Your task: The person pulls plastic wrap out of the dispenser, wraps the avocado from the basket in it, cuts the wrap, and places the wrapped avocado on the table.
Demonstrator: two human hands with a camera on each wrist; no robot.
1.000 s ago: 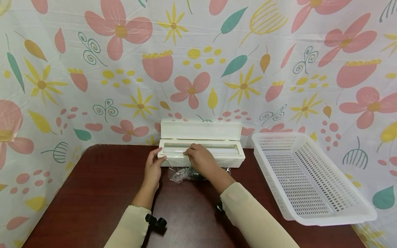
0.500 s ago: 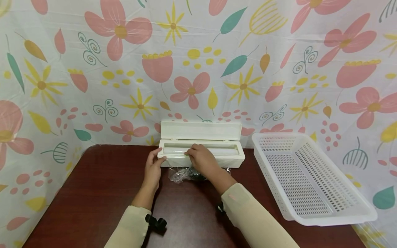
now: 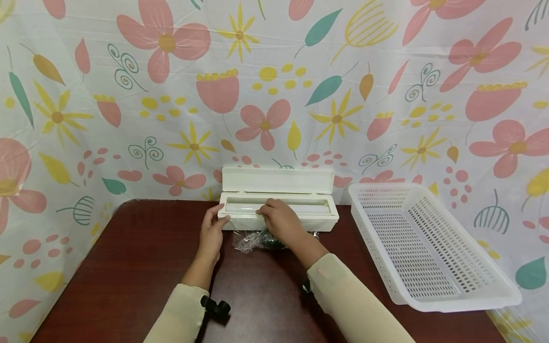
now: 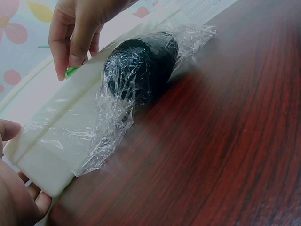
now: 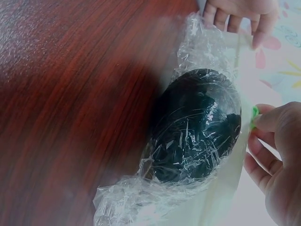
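Cloth, flower-printed: hung across the far side as a backdrop.

Table, dark red, wood-grained: bears everything listed below.

Basket, white, perforated: at right, apart from both hands; we take it as set aside to leave working room.

Box, white, long: at the table's far edge, laid left to right, which we judge puts its near side within easy reach.

Lid: raised at the far side, exposing the roll.

Film, clear: spread over the box's near wall and bunched about a lump; we presume it comes off the roll, though we cannot trace the join.

Left hand: fingers gripping the box's left end, likely to brace it.

Right hand: apart from the left, thumb and finger pinching a tab.

Lump, dark, rounded: on the table, close along the box's near side, its surface partly masked by creases and glare.

Tab, green: at the near rim, left of middle; its smallness, we judge, calls for a fingertip hold.
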